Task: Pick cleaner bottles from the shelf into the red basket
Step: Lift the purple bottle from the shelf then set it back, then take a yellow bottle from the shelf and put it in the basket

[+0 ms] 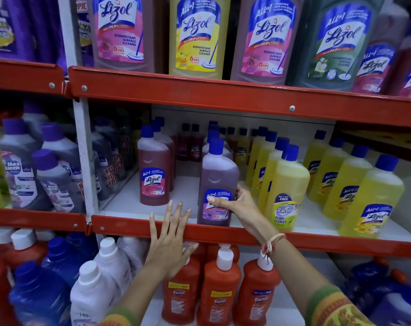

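Lower centre, my left hand (170, 241) lies spread flat against the red shelf edge (138, 228). Just right, my right hand (237, 202) grips the purple cleaner bottle (217, 182) standing upright on the shelf.

Both forearms bare. Left hand (169, 245): no rings or bands visible. Right hand (241, 203): cream and red thread bracelet (271, 244) knotted at wrist. Patterned sleeves (333, 307), green cuff band, then orange-red print with yellow-green motifs.

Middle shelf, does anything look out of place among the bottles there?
Yes: a yellow Bactin floor cleaner bottle stands at the front among the yellow Lizol bottles, beside the purple bottle held by the right hand.
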The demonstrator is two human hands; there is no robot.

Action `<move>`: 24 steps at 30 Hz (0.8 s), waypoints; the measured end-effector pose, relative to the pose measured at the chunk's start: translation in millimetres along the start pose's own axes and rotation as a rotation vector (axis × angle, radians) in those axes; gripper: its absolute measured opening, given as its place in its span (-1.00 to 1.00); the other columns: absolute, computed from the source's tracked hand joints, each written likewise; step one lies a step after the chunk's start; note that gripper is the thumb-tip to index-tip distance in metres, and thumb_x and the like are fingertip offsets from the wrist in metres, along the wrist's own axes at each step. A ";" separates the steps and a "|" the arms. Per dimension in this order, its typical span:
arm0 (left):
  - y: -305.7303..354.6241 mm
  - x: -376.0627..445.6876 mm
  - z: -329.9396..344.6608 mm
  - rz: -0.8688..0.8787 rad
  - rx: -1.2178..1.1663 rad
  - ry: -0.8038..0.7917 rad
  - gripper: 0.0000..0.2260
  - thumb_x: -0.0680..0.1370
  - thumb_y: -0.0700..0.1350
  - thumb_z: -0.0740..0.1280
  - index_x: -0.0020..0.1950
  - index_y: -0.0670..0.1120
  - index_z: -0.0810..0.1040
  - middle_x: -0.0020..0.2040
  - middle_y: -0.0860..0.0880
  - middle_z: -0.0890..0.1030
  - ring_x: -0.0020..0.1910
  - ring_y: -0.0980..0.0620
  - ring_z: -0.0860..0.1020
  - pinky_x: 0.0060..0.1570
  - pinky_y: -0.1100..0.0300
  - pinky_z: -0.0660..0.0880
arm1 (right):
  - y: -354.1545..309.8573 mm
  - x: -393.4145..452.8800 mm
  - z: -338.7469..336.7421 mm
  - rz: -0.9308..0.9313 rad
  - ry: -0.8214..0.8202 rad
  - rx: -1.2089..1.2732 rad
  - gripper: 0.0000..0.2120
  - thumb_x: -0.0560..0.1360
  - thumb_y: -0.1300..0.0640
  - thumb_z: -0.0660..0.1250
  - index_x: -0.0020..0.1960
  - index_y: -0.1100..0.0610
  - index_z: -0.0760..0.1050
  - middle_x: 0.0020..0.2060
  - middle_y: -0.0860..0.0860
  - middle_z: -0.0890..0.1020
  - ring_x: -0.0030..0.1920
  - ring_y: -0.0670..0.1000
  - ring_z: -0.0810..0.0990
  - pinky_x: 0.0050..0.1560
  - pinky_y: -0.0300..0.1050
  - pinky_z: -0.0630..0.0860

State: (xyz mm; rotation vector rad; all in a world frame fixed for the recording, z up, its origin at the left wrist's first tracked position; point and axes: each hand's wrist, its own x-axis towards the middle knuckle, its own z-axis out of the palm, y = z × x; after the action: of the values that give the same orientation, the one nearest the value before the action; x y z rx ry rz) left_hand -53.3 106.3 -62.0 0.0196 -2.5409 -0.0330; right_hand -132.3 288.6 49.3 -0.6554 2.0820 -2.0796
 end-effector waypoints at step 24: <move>133.3 33.5 1.8 0.349 -0.216 0.313 -0.64 0.55 -0.08 0.22 0.31 -0.17 0.42 0.25 -0.12 0.58 0.30 -0.05 0.47 0.37 -0.05 0.26 | -25.6 -64.7 -135.8 -0.476 0.558 -0.315 -0.53 0.33 0.08 0.55 0.19 -0.04 0.48 0.13 0.03 0.47 -0.02 -0.09 0.52 -0.07 -0.20 0.58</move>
State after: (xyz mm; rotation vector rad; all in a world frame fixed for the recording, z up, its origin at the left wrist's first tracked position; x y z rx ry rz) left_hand -82.9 238.9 -40.9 -0.4668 -2.1832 -0.1542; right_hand -121.2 439.8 66.6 -0.7311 2.8365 -2.4143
